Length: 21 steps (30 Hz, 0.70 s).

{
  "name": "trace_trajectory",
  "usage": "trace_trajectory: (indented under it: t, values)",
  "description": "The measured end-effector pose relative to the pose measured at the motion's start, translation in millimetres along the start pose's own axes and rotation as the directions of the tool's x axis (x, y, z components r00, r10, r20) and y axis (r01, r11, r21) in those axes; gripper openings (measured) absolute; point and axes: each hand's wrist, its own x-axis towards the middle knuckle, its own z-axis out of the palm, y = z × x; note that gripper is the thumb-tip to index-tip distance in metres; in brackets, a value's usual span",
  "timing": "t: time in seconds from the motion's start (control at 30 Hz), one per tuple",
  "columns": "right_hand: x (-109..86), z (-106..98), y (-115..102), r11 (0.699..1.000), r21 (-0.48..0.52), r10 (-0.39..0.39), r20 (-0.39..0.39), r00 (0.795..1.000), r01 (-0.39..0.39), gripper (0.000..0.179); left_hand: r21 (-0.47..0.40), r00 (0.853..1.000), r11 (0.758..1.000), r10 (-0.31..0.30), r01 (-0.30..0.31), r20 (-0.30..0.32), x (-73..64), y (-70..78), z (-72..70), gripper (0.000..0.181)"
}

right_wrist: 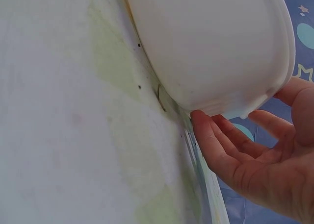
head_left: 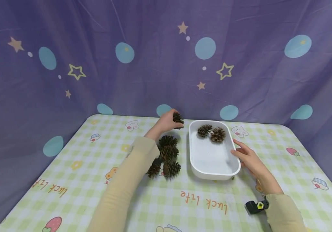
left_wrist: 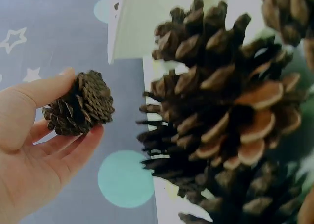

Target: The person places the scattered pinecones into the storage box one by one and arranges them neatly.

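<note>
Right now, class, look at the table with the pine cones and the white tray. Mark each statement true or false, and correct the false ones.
1. The left hand holds a pine cone in its fingers. True.
2. The white tray holds five cones. False: two cones in the tray lie at its far end.
3. The right hand rests against the tray's right side. True.
4. The pile of loose cones lies to the right of the tray. False: it lies to the left, beside the left forearm.
5. The held cone is already inside the tray. False: it is beyond the tray's far left corner.
</note>
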Motion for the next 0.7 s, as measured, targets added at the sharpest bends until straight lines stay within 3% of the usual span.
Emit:
trace_trajectory:
  t: [0.23,0.7]
  values:
    - [-0.2,0,-1,1.0,0.0,-0.001,-0.003,1.0,0.001,0.067,-0.016,0.999,0.999,0.045,-0.045,0.024,-0.8,13.7,7.4,0.067]
    - [0.6,0,0,1.0,0.007,0.006,-0.002,1.0,-0.006,0.067,0.033,0.992,0.992,0.122,-0.123,0.04,0.8,44.7,27.9,0.058]
